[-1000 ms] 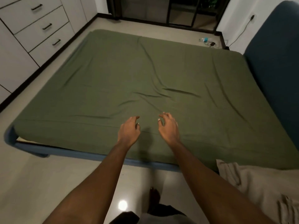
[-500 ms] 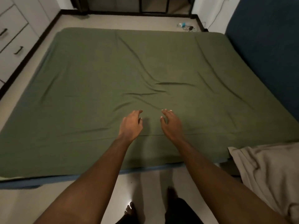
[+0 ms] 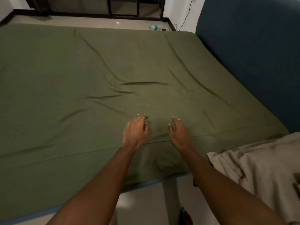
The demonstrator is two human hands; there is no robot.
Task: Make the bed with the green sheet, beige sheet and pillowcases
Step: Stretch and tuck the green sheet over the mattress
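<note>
I see the green sheet (image 3: 81,70) spread over the whole mattress, covering it from the near edge to the far one, with several long creases running across its middle and a seam line close to the near edge. Both hands are out over that near edge, side by side and a little apart. The left hand (image 3: 135,132) has its fingers loosely curved and slightly spread, gripping nothing; the right hand (image 3: 179,133) is the same, fingers relaxed and bent downward, nothing in them. I cannot tell whether the fingertips actually touch the green sheet or sit just above it. The beige sheet (image 3: 263,168) lies crumpled in a heap at the near right corner of the green sheet, overlapping that corner and hanging past it. A dark blue headboard (image 3: 251,54) stands along the right side of the green sheet. Below the near edge a strip of blue bed frame (image 3: 155,180) shows, then pale floor (image 3: 146,205). Beyond the far edge a small bottle (image 3: 153,27) lies on the floor, with a dark cable (image 3: 186,15) running up the wall near it.
</note>
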